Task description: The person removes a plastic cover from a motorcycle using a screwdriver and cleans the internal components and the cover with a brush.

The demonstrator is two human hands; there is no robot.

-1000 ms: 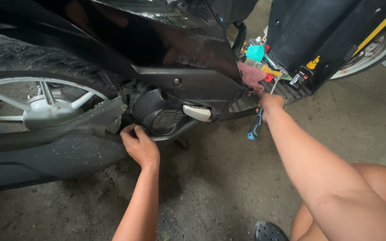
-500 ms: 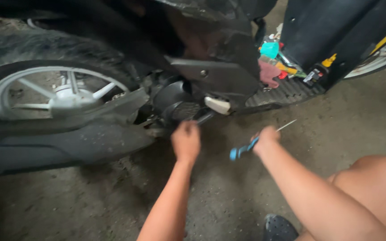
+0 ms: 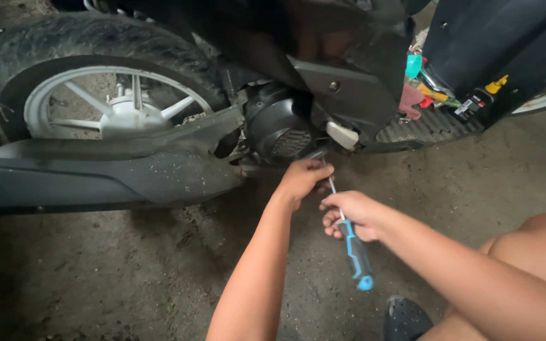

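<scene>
Under black scooter's round engine cover [image 3: 279, 129], on concrete floor [image 3: 127, 278]: right hand [image 3: 352, 213] grip closed on blue-and-black-handled screwdriver [image 3: 354, 249], thin shaft angled up toward cover's underside. Left hand [image 3: 303, 180] curled loosely beside shaft tip, apparently steadying it; whether it pinches shaft, cannot tell.

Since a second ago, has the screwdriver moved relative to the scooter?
Yes. The screwdriver has come away from the footboard and now points at the engine cover underside, held in the right hand.

The thin metal shaft of the blue-and-black-handled screwdriver [image 3: 356, 252] vanishes behind the left hand [image 3: 303, 179]; its tip is hidden. The dark rubber shoe [image 3: 409, 319] is cut off below.
</scene>
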